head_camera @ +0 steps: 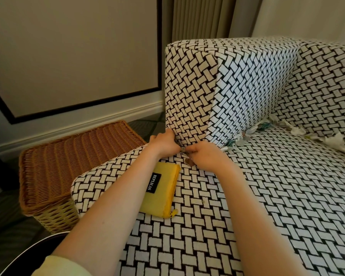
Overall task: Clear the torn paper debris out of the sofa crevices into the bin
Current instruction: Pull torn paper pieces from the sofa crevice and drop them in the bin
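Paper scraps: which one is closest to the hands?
The scrap at the crevice's front end, just beside the right hand; the other scraps sit farther back along it.

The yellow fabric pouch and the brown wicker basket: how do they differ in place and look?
The yellow fabric pouch lies flat on the patterned sofa seat; the brown wicker basket stands on the floor beside the sofa. The pouch is smooth cloth with a black label; the basket is woven, its lid darker than its sides. Both are roughly rectangular.

Scraps [241, 137] seemingly in crevice [307, 134] — basket [68, 164] left
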The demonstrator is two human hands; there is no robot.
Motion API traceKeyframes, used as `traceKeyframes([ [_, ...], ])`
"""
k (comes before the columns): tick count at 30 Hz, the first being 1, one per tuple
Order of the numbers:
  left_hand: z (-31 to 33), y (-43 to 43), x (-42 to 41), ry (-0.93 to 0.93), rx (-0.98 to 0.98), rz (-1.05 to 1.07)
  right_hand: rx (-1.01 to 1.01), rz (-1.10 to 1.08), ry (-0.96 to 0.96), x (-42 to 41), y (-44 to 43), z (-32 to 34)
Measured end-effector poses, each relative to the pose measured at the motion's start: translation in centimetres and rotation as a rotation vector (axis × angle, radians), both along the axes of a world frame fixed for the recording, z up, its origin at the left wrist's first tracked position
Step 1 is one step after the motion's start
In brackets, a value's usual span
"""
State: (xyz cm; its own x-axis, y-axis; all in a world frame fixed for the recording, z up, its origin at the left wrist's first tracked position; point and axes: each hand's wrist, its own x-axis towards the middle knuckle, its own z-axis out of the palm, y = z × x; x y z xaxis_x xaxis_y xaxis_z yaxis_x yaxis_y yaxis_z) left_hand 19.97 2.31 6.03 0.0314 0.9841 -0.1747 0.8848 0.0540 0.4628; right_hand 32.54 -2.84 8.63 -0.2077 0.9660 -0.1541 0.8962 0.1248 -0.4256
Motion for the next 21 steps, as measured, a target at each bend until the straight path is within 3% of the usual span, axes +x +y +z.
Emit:
traceKeyframes([
  [14,0.8,-0.6,0.3,-0.22,-0.101,-0.001,0.02,0.022,0.129,1.1,0.3,-0.8],
  [21,1.4,-2.1,1.6,-0.133,0.034,0.001,-0.07,0.037,0.253,1.8,-0.3,0.1],
])
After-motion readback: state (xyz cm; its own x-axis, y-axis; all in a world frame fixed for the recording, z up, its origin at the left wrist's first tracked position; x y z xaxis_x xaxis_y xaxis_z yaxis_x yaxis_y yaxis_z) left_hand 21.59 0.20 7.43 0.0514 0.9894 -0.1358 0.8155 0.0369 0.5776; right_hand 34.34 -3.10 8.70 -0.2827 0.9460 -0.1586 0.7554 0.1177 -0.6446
